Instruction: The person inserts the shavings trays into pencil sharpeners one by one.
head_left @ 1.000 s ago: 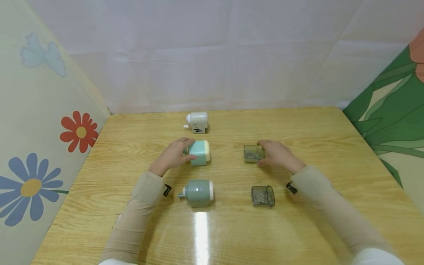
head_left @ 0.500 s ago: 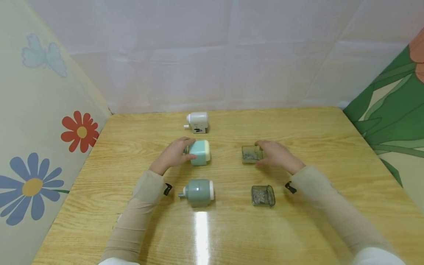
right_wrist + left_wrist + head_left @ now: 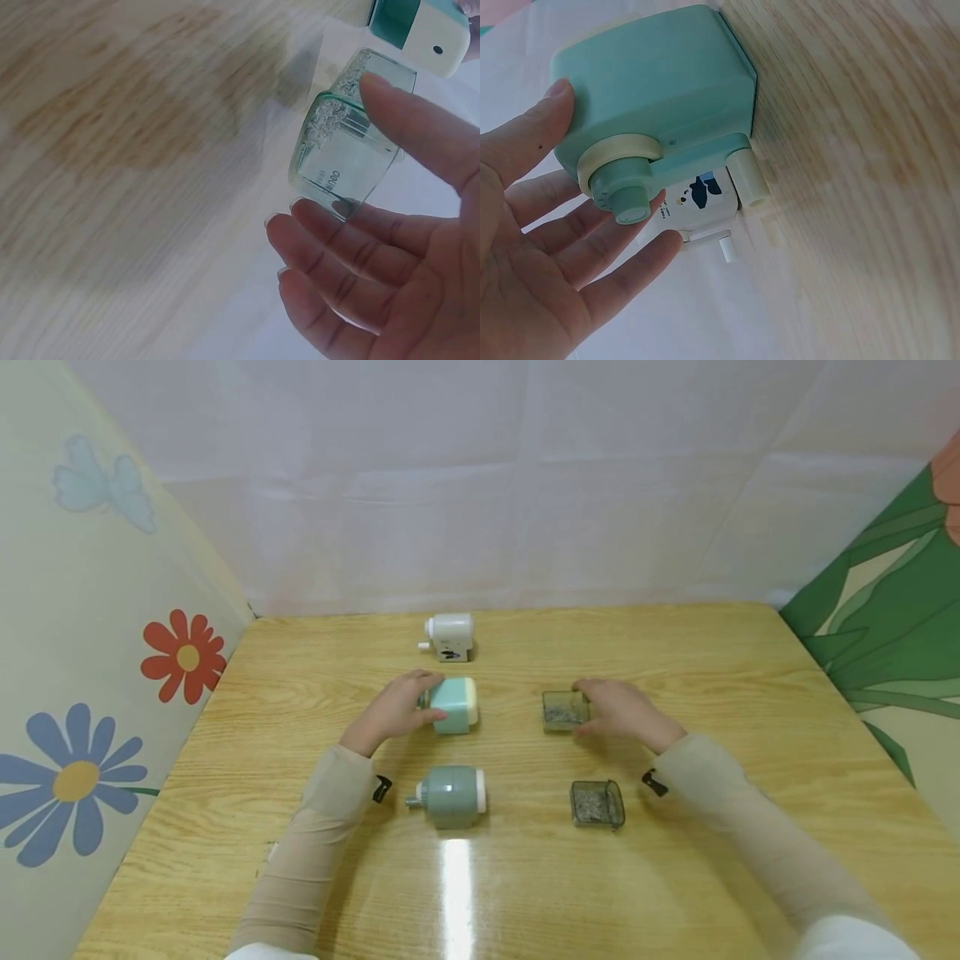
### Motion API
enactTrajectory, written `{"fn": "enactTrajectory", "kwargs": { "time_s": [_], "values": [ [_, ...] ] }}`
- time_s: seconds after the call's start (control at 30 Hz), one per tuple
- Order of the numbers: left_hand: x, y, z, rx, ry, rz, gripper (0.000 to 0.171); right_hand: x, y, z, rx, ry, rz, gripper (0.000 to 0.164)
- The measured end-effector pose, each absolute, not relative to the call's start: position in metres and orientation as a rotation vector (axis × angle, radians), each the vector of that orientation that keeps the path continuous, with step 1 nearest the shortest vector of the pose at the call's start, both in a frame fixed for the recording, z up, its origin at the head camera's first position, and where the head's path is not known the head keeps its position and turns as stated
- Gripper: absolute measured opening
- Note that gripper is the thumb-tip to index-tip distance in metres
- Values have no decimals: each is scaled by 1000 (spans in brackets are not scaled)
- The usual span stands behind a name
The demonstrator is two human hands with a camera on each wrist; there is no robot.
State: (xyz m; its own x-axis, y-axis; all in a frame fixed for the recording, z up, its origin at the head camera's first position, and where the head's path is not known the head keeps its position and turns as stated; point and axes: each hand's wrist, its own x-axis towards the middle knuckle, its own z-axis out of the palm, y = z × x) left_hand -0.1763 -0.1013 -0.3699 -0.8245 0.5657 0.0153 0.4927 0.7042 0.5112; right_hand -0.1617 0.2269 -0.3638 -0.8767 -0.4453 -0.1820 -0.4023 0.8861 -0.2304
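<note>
My left hand (image 3: 393, 712) grips the mint-green crank pencil sharpener (image 3: 452, 705) from its crank side, thumb on one face and fingers behind it. In the left wrist view the sharpener's cream collar (image 3: 619, 156) and crank face the palm. Between the thumb and fingers of my right hand (image 3: 622, 714) is a clear greenish shavings drawer (image 3: 564, 710) with grey shavings inside. It is to the right of the sharpener with a gap between. The right wrist view shows an open slot (image 3: 394, 21) in the sharpener's lower part, facing the drawer (image 3: 345, 161).
Behind the mint sharpener stands a white crank sharpener (image 3: 451, 637). Nearer me lies a darker green sharpener (image 3: 452, 796), and to its right a second clear drawer (image 3: 597, 803) holding shavings. A pale cloth (image 3: 517, 485) hangs along the wooden table's (image 3: 675, 643) back edge.
My right hand has slid the clear drawer a short way left, closer to the mint sharpener. The left hand has stayed in place on the sharpener.
</note>
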Motion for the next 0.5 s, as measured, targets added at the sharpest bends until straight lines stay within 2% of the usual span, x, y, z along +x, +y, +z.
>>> {"fn": "enactTrajectory", "kwargs": {
  "time_s": [0.5],
  "values": [
    [-175,-101,-369,857,2763,785,59,-164,214,-362,-666,2794,-244,72]
  ]
}}
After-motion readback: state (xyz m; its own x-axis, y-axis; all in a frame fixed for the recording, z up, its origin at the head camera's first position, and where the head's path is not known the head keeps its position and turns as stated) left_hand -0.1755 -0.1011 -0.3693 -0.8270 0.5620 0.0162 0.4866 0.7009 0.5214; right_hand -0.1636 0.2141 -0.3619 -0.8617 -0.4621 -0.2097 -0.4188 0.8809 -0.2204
